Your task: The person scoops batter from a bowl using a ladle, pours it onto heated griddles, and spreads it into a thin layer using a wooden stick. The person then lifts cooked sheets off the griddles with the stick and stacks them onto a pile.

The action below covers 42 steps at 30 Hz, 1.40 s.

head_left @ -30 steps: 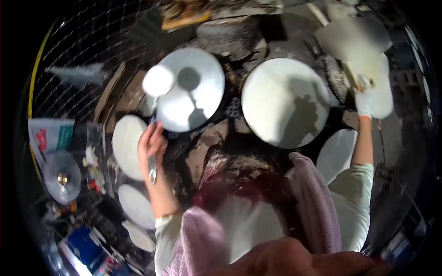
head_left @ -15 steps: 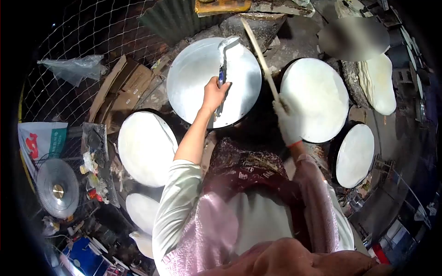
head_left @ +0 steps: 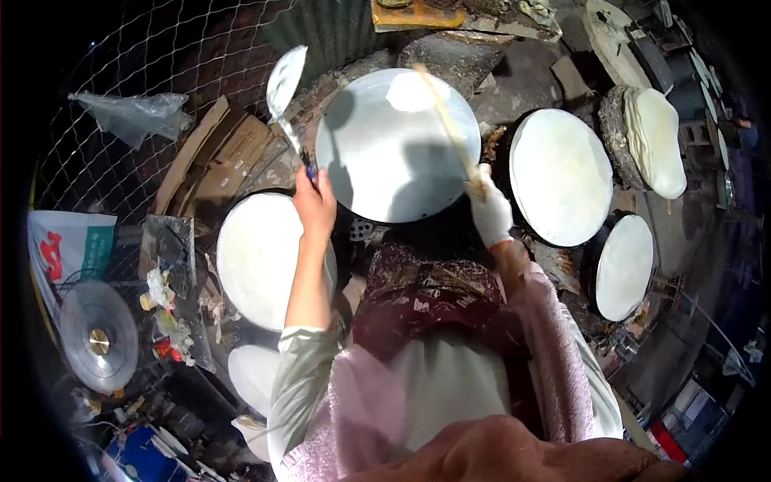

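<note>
My bare left hand (head_left: 315, 201) is closed around the handle of a metal ladle (head_left: 287, 84), raised over the left side of the round metal griddle (head_left: 365, 165). White residue coats the ladle's bowl. A white patch that looks like batter (head_left: 405, 91) lies near the griddle's far edge. In a white glove, my right hand (head_left: 490, 210) grips a pale wooden stick (head_left: 446, 120). The stick slants over the griddle, its far tip beside the white patch; whether it touches is unclear. A shadow falls across the plate.
Pale round sheets cover a left pan (head_left: 265, 261), a right pan (head_left: 560, 177) and a smaller pan (head_left: 625, 267). Layered pale sheets (head_left: 660, 145) hang over a support at far right. Cardboard (head_left: 225, 157), wire netting (head_left: 173, 48) and a fan (head_left: 99, 337) stand left.
My left hand has swung the ladle leftward off the griddle. A white patch now shows on the plate. My right hand has brought the stick over the griddle from its right side.
</note>
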Motion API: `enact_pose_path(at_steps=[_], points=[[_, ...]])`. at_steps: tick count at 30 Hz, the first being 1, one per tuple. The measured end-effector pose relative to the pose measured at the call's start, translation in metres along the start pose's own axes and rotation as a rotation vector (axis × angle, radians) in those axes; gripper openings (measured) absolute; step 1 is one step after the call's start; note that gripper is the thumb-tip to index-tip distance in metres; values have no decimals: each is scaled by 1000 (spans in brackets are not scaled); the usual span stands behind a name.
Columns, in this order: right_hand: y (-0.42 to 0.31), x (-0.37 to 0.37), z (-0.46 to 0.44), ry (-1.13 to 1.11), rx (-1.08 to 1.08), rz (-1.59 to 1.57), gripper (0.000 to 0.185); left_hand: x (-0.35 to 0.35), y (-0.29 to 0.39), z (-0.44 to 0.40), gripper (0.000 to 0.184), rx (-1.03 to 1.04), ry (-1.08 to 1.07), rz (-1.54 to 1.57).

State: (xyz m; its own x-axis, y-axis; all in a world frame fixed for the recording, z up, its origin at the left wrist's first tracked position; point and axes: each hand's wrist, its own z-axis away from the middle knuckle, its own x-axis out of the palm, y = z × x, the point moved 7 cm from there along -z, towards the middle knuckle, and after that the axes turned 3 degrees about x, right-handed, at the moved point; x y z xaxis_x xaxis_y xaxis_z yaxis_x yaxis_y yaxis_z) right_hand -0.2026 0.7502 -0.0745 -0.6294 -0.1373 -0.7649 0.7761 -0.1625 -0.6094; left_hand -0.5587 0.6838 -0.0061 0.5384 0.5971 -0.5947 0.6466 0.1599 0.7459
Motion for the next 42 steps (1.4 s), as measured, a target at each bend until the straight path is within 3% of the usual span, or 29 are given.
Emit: enact_pose_path(at_steps=[1, 2, 5, 6, 9, 10, 11, 13, 15, 16, 18, 20, 21, 22, 23, 25, 26, 28, 31, 34, 35, 37, 39, 41, 42], points=[[10, -2, -4, -1, 75, 45, 41, -11, -6, 7, 25, -56, -46, -9], [25, 12, -4, -10, 115, -154, 38, -21, -5, 16, 23, -40, -28, 30], [9, 66, -6, -149, -48, -467, 37, -34, -14, 51, 19, -118, -133, 104], [-2, 78, -1, -352, 171, -494, 34, -38, -17, 61, 19, -165, -202, 96], [-39, 42, -5, -360, 63, 28, 27, -54, -34, 97, 17, -236, -244, 65], [-35, 28, -12, -192, -98, 77, 23, -64, -30, 104, 14, -174, -155, 77], [-29, 6, -13, -27, -269, -119, 24, -76, -22, 110, 12, -49, -62, 47], [23, 11, -37, -68, -55, -567, 28, -85, -32, 125, 12, -168, -47, 88], [24, 44, -43, -264, -109, -604, 30, -89, -36, 132, 12, -232, -37, 106], [8, 57, -36, -369, 5, -553, 31, -90, -34, 133, 12, -236, -30, 111], [-14, 83, -29, -506, -90, -445, 29, -90, -37, 144, 12, -322, -33, 144], [-17, 94, -33, -504, -263, -442, 32, -91, -42, 158, 11, -472, -46, 201], [-30, 68, -32, -556, -239, -70, 33, -95, -41, 163, 11, -476, -19, 185], [-18, 51, -47, -495, -292, 15, 33, -100, -40, 171, 11, -480, 10, 165], [-8, 34, -61, -454, -290, -433, 35, -105, -40, 179, 11, -485, 38, 145], [4, 12, -101, -302, -190, -493, 31, -112, -42, 192, 13, -492, 66, 51], [19, 24, -108, -432, -134, -519, 32, -111, -40, 198, 12, -509, 79, 54], [-35, 15, -81, -669, 50, -442, 34, -107, -35, 204, 12, -541, 108, 48], [-24, 52, -69, -808, -166, -493, 36, -106, -30, 212, 16, -631, 124, 17], [-1, 36, -107, -731, -342, -77, 36, -107, -12, 212, 17, -600, 147, -100], [-21, 25, -116, -984, -218, -782, 36, -106, -8, 215, 17, -604, 153, -110], [12, 25, -182, -595, -301, -209, 36, -106, 3, 213, 17, -606, 135, -151], [1, 49, -185, -808, -392, -207, 35, -101, -3, 221, 17, -633, 144, -122], [-24, 53, -138, -1046, -257, -228, 38, -96, 0, 224, 17, -624, 159, -149], [-34, 40, -120, -1025, -278, -261, 41, -91, 6, 226, 17, -636, 164, -152]])
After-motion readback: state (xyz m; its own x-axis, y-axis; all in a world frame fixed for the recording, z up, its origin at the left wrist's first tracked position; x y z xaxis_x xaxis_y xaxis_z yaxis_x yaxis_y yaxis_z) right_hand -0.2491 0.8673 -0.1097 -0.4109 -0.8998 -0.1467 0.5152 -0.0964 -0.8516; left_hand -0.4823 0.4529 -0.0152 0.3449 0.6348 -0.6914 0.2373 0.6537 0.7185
